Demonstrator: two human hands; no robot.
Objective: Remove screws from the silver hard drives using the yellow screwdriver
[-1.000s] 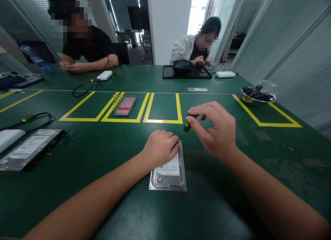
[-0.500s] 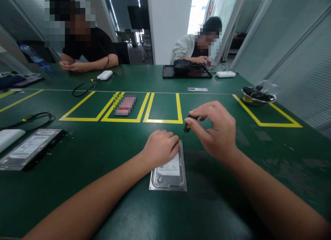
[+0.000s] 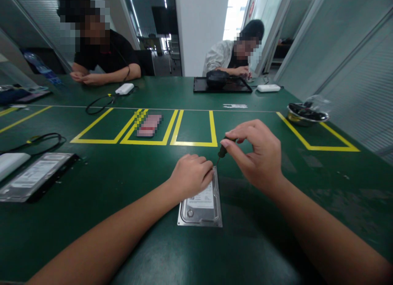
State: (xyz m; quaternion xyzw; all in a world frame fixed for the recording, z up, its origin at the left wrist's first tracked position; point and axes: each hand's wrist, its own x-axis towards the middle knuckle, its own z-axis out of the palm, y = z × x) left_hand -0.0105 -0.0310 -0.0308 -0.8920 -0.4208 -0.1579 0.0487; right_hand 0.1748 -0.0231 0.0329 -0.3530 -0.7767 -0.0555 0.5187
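A silver hard drive point(image 3: 201, 213) with a white label lies flat on the green table, one short edge toward me. Over its far part rests my left hand point(image 3: 192, 176), fingers curled together and gripping the far end, which they partly hide. My right hand point(image 3: 258, 154) is closed, pinching the dark handle of a small screwdriver point(image 3: 223, 151) between thumb and fingers. The screwdriver tilts, its thin shaft pointing down at the drive's far right corner. Whether the tip sits in a screw is too small to tell.
Another hard drive point(image 3: 37, 174) lies at left beside a white device point(image 3: 12, 164) with a black cable. Farther back are yellow tape outlines point(image 3: 193, 144), a pink phone-like item point(image 3: 150, 125), a metal bowl point(image 3: 307, 117) of dark parts and a black tray point(image 3: 202, 88). Two people sit opposite.
The screwdriver handle has turned slightly in my right hand; its yellow mark no longer shows. My left hand and the hard drive stay in place.
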